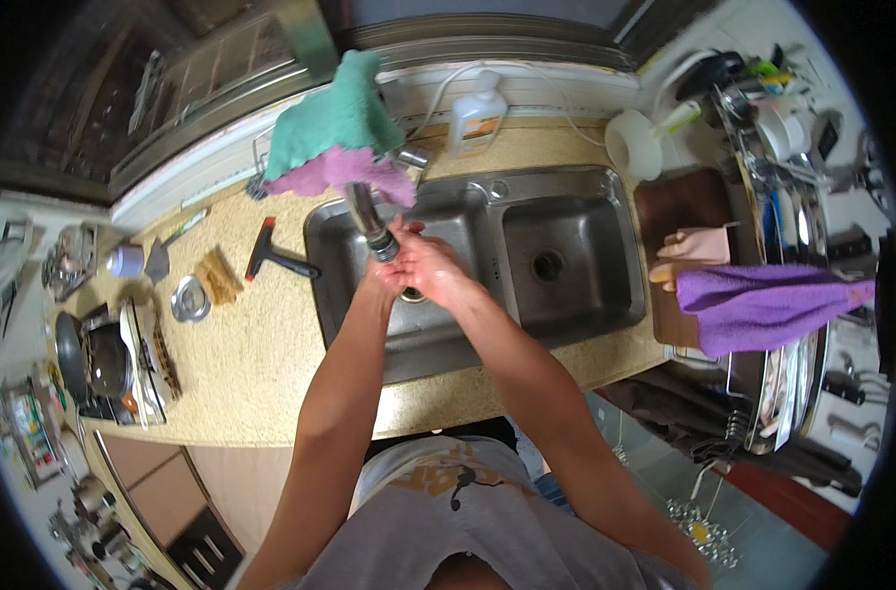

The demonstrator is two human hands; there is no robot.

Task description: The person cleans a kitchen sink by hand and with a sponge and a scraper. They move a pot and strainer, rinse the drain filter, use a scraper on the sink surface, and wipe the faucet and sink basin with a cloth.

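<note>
Both of my hands are together over the left basin of a steel double sink (573, 324), beneath the metal faucet spout (367, 214). My left hand (383, 267) lies partly behind the spout's tip. Beside it, my right hand (432, 264) has its palm turned up and looks wet. Neither shows an object in it, though the fingers overlap and are partly hidden. A green cloth (337, 110) and a pink cloth (345, 173) hang over the faucet. A black and red squeegee (271, 254) rests on the counter, its handle reaching the sink's left rim.
Behind the sink stands a plastic bottle (479, 114). A brown cutting board (684, 199), pink gloves (695, 247) and a purple towel (758, 306) are at right. On the left counter are a metal dish (190, 299), a tan sponge cloth (218, 278) and a dish rack (149, 369).
</note>
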